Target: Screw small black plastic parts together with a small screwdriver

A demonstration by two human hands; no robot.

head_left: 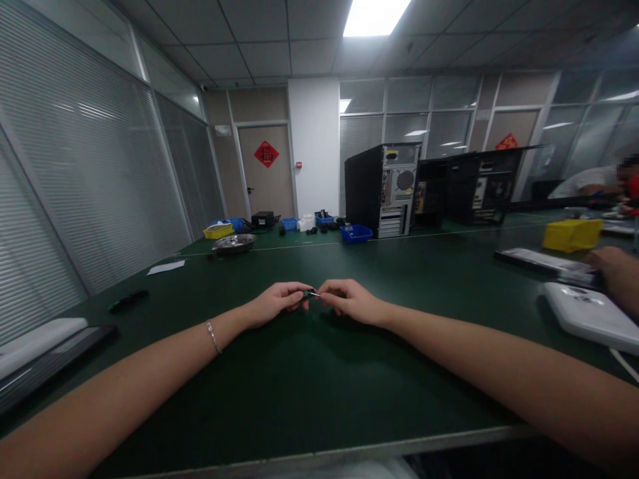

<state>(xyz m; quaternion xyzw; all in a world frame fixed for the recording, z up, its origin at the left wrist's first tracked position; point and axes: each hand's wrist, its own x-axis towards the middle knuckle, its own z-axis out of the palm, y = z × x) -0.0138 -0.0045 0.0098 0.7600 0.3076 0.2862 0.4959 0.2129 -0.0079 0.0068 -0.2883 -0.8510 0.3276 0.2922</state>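
My left hand (277, 304) is closed in a pinch on a small green-and-black piece (307, 293). A thin shiny metal shaft (315, 294) runs from it toward my right hand (352, 301). The fingertips of that hand are pinched together at the far end of the shaft, and what else they may hold is too small to make out. Both hands are just above the green tabletop (319, 392), fingertips almost meeting. A bracelet circles my left wrist.
A green-and-black object (128, 301) and a white-and-black device (54, 346) lie at left. Behind stand a metal bowl (234, 243), a blue bin (356, 233) and black computer cases (382, 189). At right are a white device (589, 309), a yellow bin (572, 235) and another person's hand (619, 273).
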